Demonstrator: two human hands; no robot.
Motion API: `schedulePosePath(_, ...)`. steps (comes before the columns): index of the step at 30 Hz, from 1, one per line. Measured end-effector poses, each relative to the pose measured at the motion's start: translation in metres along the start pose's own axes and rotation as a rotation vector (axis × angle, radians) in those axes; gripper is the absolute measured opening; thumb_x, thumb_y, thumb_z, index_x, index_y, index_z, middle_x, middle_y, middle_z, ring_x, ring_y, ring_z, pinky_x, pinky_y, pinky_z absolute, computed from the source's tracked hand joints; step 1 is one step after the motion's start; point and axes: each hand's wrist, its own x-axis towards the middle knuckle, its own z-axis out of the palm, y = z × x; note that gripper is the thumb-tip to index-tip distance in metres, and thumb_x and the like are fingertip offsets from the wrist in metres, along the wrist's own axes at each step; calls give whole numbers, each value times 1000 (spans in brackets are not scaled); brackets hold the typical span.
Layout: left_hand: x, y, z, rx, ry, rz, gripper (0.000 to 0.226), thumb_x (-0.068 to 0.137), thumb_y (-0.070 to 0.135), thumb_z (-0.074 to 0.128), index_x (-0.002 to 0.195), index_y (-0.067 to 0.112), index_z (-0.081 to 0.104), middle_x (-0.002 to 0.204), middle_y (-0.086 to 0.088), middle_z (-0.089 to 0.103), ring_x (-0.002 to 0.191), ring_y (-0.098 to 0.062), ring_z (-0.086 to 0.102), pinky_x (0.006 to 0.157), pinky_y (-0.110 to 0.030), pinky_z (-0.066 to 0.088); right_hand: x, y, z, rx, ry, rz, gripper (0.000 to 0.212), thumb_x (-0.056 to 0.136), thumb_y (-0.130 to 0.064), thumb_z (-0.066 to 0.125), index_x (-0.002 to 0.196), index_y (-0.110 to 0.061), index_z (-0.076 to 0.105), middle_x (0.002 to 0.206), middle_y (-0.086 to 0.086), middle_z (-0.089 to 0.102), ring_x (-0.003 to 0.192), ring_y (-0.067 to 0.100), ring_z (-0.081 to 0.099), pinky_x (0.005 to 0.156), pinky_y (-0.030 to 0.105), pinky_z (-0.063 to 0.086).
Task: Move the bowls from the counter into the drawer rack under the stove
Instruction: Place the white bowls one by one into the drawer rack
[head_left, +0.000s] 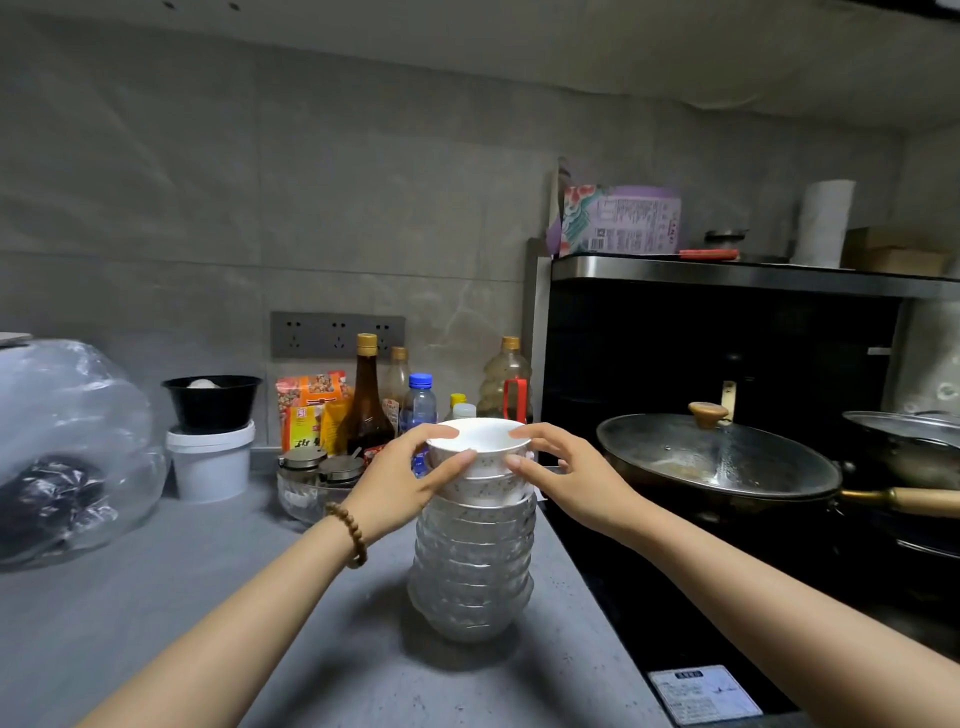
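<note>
- The tall stack of glossy white bowls with dark speckles (475, 545) stands on the matte grey, stone-look desk (156, 597), close to the edge where it meets the black glass stove top (623, 597).
- The left hand (410, 467) and right hand (561, 467) are set apart on opposite sides of the topmost bowl (480, 447). Each has its fingers curled over the rim and its thumb against the near wall, so both are clamped on it.
- I cannot tell whether that bowl has left the one beneath it; no gap shows.
- By my judgement the task is barely begun: every bowl in view is on the desk, and none has reached its place.
- The drawer rack under the stove is out of view, so I cannot tell whether it is open or what it holds.
- What is left is nearly everything: lifting bowls off, lowering them below the stove and seating them in the rack.
- The bowls look like glazed ceramic: smooth, hard, round, with thin rims, and nested tightly. They are likely slippery and heavy as a pile.
- On the stove sits a dark metal wok under a domed glass lid with a wooden knob (717, 457).
- At the far left lies a crinkled clear plastic bag (62, 441).
</note>
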Motion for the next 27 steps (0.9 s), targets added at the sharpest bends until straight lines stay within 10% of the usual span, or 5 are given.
schedulePosePath(9,-1,12,7,-167,158,71,41,68,51,60,96,20,58,104,15,59,100,-1,54,73,-15,52,0,-9,-1,51,84,-65,35,87,-28,64,120,-20,59,121,-12,59,103,-12,49,68,-10,34)
schedulePosePath(14,2,34,6,-226,201,137,46,67,54,61,89,14,55,105,2,63,105,-12,57,80,-37,57,-5,-26,-24,12,114,-123,26,87,-36,62,112,-28,63,125,-13,61,122,2,50,94,10,37)
schedulePosePath(17,-3,50,15,-234,155,181,46,68,54,61,86,12,55,96,-4,66,95,-9,61,74,-29,57,-22,-29,-48,-48,111,-116,20,84,-43,61,100,-33,67,112,-22,64,115,-4,52,101,28,39)
schedulePosePath(22,-15,78,57,-380,-15,166,51,64,56,62,80,9,54,79,-2,66,72,-4,62,61,-15,49,-72,-25,-95,-158,128,-111,39,69,-62,57,91,-33,72,101,-25,65,102,-15,55,89,15,44)
schedulePosePath(27,-29,105,132,-508,-211,61,45,61,61,62,70,18,52,62,-4,55,63,-16,51,62,-36,43,-135,-8,-146,-63,-7,-27,28,76,-47,60,76,-22,74,77,-12,73,77,-5,65,73,8,46)
